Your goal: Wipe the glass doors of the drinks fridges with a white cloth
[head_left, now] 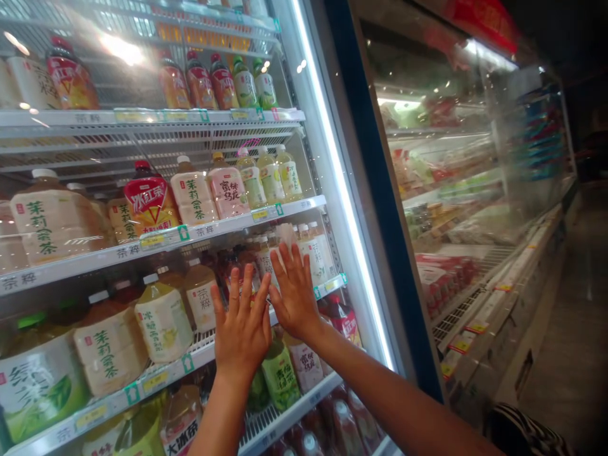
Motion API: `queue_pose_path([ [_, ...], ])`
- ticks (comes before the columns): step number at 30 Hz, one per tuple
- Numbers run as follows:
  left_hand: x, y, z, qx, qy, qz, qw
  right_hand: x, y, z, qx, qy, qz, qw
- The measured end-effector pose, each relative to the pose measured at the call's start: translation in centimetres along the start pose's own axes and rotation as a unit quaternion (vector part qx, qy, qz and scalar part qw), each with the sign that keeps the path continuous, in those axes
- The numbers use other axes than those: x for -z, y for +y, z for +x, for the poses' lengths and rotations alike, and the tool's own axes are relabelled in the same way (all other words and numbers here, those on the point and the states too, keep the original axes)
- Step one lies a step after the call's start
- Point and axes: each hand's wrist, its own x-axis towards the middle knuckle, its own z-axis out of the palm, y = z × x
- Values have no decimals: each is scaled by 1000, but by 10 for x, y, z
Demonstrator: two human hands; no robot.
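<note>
My left hand (243,329) lies flat with fingers spread, palm toward the glass door (114,145) of a lit drinks fridge. Beside it, slightly higher and to the right, is my right hand (297,294), also flat with its fingers stretched out. A small whitish, tissue-like patch (285,233) shows just above the right fingertips; whether the hand presses on it I cannot tell. Both palms are hidden. Behind the glass, near my hands, stand a pale-labelled tea bottle (202,297) and a green-labelled bottle (281,373).
Several bottles fill the fridge shelves, among them a red-labelled bottle (151,201) and a large green tea bottle (42,380). A bright light strip (339,171) runs along the fridge's right side, beside a dark blue frame (375,190). Further right is an open-fronted chilled display (456,278).
</note>
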Motion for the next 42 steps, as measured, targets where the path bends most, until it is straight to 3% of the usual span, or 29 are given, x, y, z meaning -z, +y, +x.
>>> queue_pose_path([
  [2, 0, 0, 0, 1, -2, 4, 1000, 2, 0, -9, -7, -7, 1, 1000],
  [6, 0, 1, 1, 1, 0, 6, 1000, -2, -4, -108, -7, -39, -6, 999],
  [8, 1, 1, 2, 1, -1, 2, 1000, -4, -4, -125, 20, -61, -12, 998],
  [10, 1, 1, 2, 0, 1, 1, 1000, -4, -1, -94, 28, -53, -10, 998],
  [13, 1, 1, 2, -4, 4, 2, 1000, 1, 4, -11, 3, -3, -2, 1000],
  [15, 1, 1, 3, -5, 1, 3, 1000, 2, 5, 13, -5, 4, -4, 1000],
  [17, 2, 1, 3, -4, 0, 4, 1000, 1, 2, -11, -16, -8, -6, 1000],
  [20, 2, 1, 2, -2, 2, 3, 1000, -1, -2, -91, -15, -43, -14, 999],
  [22, 2, 1, 2, -1, 1, 1, 1000, -1, -1, -119, 15, -60, -19, 998],
  [24, 3, 1, 2, -2, 2, -1, 1000, -1, 4, -100, 23, -49, -21, 998],
  [27, 3, 2, 2, -4, 4, -1, 1000, 4, 13, -20, -6, -8, -32, 999],
  [29, 4, 2, 2, -1, 3, -1, 1000, 6, 15, 15, -18, 4, -46, 999],
  [31, 4, 1, 2, 0, 1, -1, 1000, 6, 14, 4, -32, 1, -43, 999],
  [35, 2, 1, 2, 1, 1, -2, 1000, 1, 9, -96, -27, -38, -16, 999],
  [37, 1, 1, 2, 2, 1, -8, 1000, 0, 12, -116, -2, -53, -18, 998],
  [39, 0, 0, 2, 3, 3, -15, 1000, 2, 19, -89, 1, -41, -25, 999],
  [42, 1, 0, 2, 4, 9, -21, 1000, 9, 32, -13, -23, 2, -36, 999],
])
